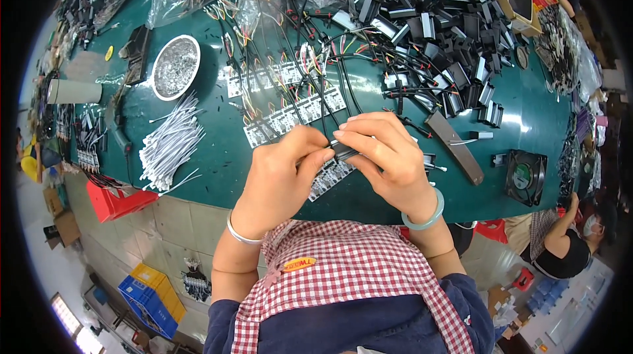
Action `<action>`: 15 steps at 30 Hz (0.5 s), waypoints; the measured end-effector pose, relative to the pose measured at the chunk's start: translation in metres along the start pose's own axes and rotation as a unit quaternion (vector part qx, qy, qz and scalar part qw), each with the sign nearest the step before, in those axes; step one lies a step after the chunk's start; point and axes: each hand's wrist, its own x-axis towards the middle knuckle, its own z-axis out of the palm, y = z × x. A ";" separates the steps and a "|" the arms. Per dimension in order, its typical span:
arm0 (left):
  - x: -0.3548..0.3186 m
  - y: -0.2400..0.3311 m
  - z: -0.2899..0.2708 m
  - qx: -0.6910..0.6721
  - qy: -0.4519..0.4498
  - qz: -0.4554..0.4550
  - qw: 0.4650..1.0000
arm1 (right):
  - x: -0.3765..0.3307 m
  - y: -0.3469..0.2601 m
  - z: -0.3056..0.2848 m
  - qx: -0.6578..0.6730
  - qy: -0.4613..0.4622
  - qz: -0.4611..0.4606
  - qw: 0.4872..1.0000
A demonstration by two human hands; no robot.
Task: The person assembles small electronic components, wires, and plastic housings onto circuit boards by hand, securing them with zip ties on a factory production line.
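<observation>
Above the table's near edge, my left hand [283, 169] and my right hand [390, 156] meet with fingers closed. Between them is a small black plastic housing [343, 150], partly covered by my fingertips. My left thumb and forefinger pinch its left end, where a black cable [324, 107] runs away toward the back. The fingers of my right hand lie over its other end. Partly hidden beneath my hands is a strip of white circuit boards [330, 180]. Another such strip [283, 120], with coloured wires attached, lies just beyond.
White cable ties [173, 143] are heaped at left, beside a white bowl [176, 68]. Black housings [442, 24] pile up at the back right. Nearer are a dark flat bar [455, 147] and a black fan [526, 177]. Another person [560, 242] sits at far right.
</observation>
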 end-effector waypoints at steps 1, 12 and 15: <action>0.004 0.006 -0.005 -0.084 -0.031 -0.112 0.990 | 0.002 0.000 -0.004 0.045 -0.014 0.017 0.999; -0.007 -0.011 0.009 -0.334 -0.055 -0.285 0.897 | -0.009 0.003 0.016 0.251 0.046 0.195 0.947; -0.009 -0.003 0.019 -0.298 -0.029 -0.282 0.911 | -0.017 0.007 0.026 0.260 0.086 0.225 0.935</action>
